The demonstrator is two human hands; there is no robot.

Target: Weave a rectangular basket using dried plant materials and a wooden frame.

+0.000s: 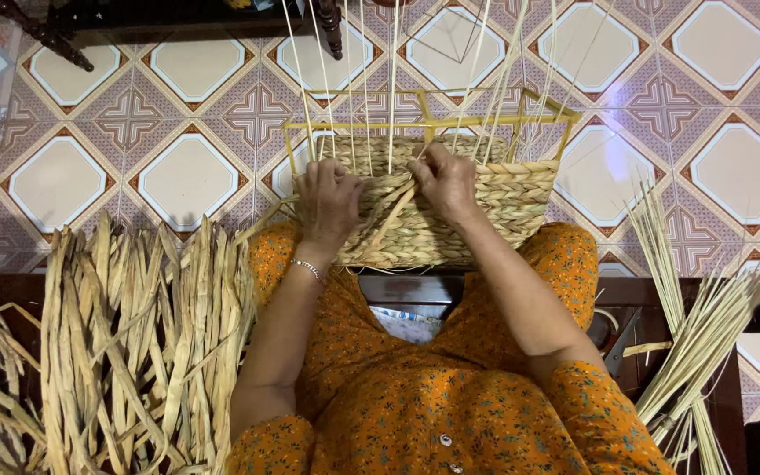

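Woven basket (pixel 485 198): half-made, on yellow wire frame (pixel 433 123), resting on lap over tiled floor (pixel 186 176). Left hand (pixel 329 200): fingers curled, pressing basket's left wall. Right hand (pixel 446 180): pinching flat straw strand (pixel 395 220) against the weave. Dried straw bundle (pixel 134 343) lies left.

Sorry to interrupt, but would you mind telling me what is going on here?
A person in an orange floral dress is weaving a basket on a yellow frame held on the lap. The left hand presses on the woven wall, while the right hand grips a flat strand. Dried fibre strips lie to the left, thin pale stalks to the right.
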